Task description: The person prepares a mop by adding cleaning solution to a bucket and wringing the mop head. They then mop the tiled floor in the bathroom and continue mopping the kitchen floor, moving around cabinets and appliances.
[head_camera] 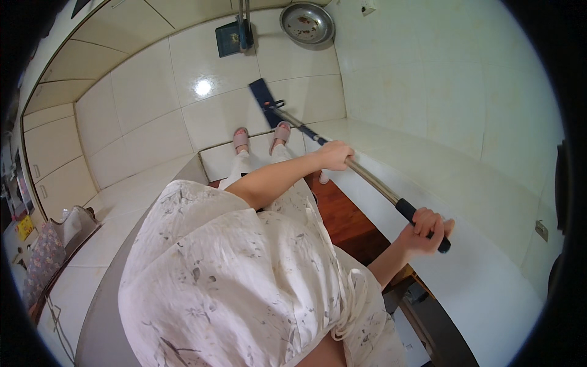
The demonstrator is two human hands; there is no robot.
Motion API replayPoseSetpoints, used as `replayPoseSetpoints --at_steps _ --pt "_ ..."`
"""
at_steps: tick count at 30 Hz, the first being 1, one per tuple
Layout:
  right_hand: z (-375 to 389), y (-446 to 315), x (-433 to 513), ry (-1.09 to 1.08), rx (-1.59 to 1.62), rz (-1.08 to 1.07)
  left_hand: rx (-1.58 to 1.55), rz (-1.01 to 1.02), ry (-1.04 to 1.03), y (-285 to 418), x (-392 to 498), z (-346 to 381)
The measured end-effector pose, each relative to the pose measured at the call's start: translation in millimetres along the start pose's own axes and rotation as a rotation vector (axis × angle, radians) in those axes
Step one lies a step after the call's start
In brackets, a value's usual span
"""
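A flat mop with a dark blue head (263, 94) and a metal pole (373, 180) slants across the view. Its head lies on the tiled floor, just beyond my slippered feet. Around the middle of the pole my left hand (336, 155) is closed. At the upper end, my right hand (425, 230) grips the black handle (406, 210), whose rounded tip sticks out past the fist. The pole runs down from right to left, in front of the white wall.
A dustpan (229, 39) holding some debris and a metal basin (307, 25) with brownish residue are on the floor ahead. Cabinets (55, 142) line the left. Pink slippers (281, 132) stand at the tile edge, near reddish wood flooring (341, 208). A floral bag (46, 257) is at lower left.
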State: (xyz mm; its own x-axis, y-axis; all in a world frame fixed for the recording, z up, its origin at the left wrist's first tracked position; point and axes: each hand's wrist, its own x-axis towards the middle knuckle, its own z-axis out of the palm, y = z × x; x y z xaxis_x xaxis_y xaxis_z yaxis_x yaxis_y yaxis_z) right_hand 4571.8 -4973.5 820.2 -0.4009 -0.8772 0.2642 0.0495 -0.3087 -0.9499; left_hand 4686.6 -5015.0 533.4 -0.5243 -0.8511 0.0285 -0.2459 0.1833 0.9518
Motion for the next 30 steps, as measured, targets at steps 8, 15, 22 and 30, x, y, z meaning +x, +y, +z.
replayPoseSetpoints --at_steps 8,15,22,30 --pt "28.0 16.6 -31.6 0.02 -0.019 0.099 0.027 -0.086 0.071 -16.6 -62.0 -37.8" --pt "42.6 -2.6 -38.6 -0.507 0.023 -0.13 -0.08 0.068 0.311 -0.7 -16.7 -27.1" --pt "29.7 17.6 -49.6 -0.679 -0.031 -0.25 -0.094 0.168 0.067 -29.4 16.9 -16.1" --pt "-45.8 -57.3 -97.9 -0.757 -0.605 0.588 -0.041 0.236 -0.268 -39.8 -9.3 16.7"
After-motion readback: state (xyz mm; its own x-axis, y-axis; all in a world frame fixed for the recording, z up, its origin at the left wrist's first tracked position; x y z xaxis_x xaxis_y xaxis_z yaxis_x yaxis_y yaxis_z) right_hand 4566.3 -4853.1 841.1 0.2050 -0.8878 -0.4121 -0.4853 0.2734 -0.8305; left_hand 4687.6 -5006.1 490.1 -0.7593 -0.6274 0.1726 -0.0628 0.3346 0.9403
